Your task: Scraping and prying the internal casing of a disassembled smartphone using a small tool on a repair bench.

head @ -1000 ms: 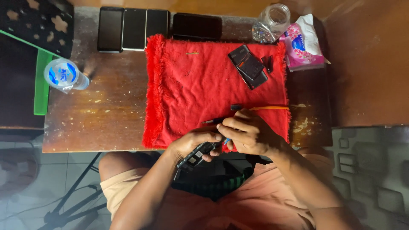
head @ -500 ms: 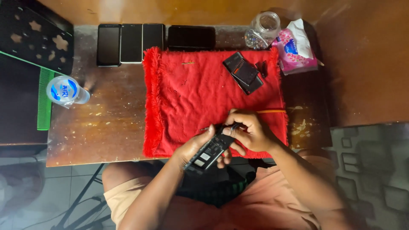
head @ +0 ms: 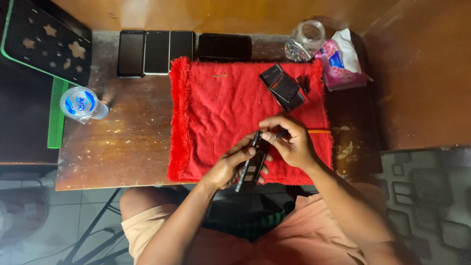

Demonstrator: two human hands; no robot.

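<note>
Head view: the left hand is closed around an opened phone, held just above the near edge of the red cloth, its bared inside turned up to the camera; the right hand pinches a thin tool with an orange handle, probably a small screwdriver, though the tip is too small to be sure of; that tip meets the phone at its far end. The step in hand looks like work on a screw or catch at that end; the next move seems to call for a steady left grip and small, exact turns of the tool, with the tip kept seated. The phone's long axis runs near to far, tilted a little rightward, the far end pointing away from the person. Further out on the cloth lie dark phone parts, well apart; beyond it a row of phones, a jar; left on the table, a bottle.
</note>
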